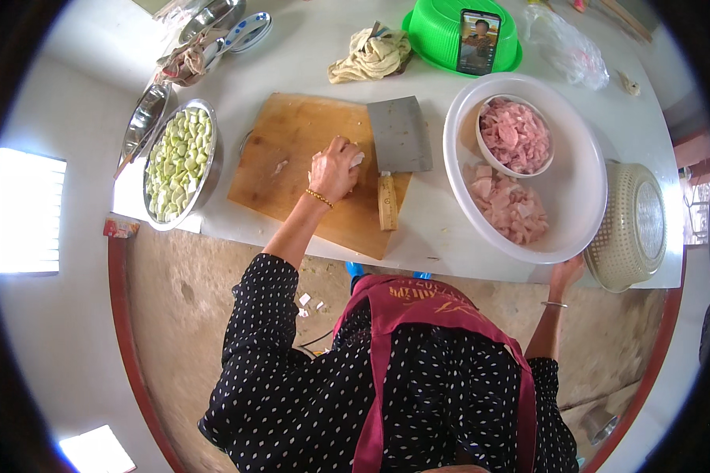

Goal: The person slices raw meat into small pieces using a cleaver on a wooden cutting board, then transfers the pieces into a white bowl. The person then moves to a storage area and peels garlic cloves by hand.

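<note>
On the wooden cutting board, my left hand is closed around pale, whitish pieces that poke out beside the fingers; whether they are meat or paper I cannot tell. A cleaver lies flat at the board's right edge, its wooden handle towards me. My right hand is at the near rim of a large white plastic basin, fingers partly hidden under it. Inside the basin are loose slices of raw meat and a white bowl holding more sliced meat.
Left of the board stands a metal bowl of cut green vegetable. Behind are a crumpled cloth, stacked plates and a green plastic basket with a phone leaning on it. A beige colander sits right of the basin.
</note>
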The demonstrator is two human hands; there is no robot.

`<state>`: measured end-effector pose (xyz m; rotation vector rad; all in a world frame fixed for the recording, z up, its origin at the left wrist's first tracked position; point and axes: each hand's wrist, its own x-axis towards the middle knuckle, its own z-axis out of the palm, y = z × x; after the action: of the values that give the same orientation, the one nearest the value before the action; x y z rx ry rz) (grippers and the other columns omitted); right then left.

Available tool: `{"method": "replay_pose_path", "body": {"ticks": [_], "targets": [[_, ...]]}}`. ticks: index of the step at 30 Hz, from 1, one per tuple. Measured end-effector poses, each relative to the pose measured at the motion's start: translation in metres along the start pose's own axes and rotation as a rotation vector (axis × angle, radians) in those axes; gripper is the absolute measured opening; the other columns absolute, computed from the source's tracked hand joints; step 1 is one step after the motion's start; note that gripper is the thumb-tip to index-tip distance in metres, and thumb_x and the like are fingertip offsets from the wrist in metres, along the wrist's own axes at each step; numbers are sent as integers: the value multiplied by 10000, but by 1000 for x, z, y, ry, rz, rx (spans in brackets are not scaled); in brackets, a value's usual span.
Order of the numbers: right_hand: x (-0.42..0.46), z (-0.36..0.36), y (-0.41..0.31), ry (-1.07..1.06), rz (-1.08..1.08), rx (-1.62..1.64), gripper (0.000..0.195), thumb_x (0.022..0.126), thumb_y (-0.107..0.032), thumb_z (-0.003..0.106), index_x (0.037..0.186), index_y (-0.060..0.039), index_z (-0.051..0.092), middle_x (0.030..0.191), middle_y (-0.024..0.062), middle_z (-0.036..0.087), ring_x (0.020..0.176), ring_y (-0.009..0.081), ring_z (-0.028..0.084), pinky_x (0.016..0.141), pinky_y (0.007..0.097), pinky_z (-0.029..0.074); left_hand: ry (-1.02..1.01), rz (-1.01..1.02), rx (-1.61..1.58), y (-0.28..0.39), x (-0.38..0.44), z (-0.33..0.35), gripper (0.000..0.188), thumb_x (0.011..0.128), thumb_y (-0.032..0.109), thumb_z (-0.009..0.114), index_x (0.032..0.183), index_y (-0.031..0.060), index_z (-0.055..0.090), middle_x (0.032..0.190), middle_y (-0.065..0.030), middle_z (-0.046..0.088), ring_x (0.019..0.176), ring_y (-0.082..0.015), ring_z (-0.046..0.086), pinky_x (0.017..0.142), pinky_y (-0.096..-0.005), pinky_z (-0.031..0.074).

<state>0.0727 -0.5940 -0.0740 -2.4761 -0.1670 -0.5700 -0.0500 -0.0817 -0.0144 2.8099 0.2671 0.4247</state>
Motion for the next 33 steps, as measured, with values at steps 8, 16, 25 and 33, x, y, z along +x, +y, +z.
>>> {"method": "replay_pose_path", "body": {"ticks": [8, 16, 25, 33], "targets": [[-1, -2, 9, -72, 20, -94, 247, 750, -122, 598, 963, -6, 648, 932, 188, 651, 832, 368, 619, 700, 435, 478, 242, -331, -857, 52, 35, -46, 191, 813, 7, 601, 1003, 23, 610, 855, -5, 652, 679, -60, 557, 569, -196, 460], [0, 1, 5, -44, -31, 113, 285, 750, -138, 617, 995, 6, 646, 951, 189, 659, 844, 338, 638, 723, 420, 485, 31, 368, -545, 236, 51, -5, 291, 642, 155, 724, 926, 128, 664, 1008, -112, 635, 915, -285, 618, 769, -384, 505], [2, -4, -5, -13, 11, -32, 226, 748, -122, 611, 929, 0, 672, 894, 166, 674, 807, 344, 638, 687, 408, 485, 462, -207, 143, 54, -19, -29, 469, 714, 295, 731, 1130, 112, 617, 1170, -158, 539, 1136, -356, 458, 930, -473, 374], [2, -3, 3, -63, -36, -42, 254, 746, -109, 600, 960, 4, 678, 916, 163, 673, 795, 312, 648, 676, 406, 484, 214, -258, 134, 25, -54, -8, 370, 699, 216, 707, 1049, 137, 619, 1161, -106, 516, 1041, -363, 483, 825, -471, 442]]}}
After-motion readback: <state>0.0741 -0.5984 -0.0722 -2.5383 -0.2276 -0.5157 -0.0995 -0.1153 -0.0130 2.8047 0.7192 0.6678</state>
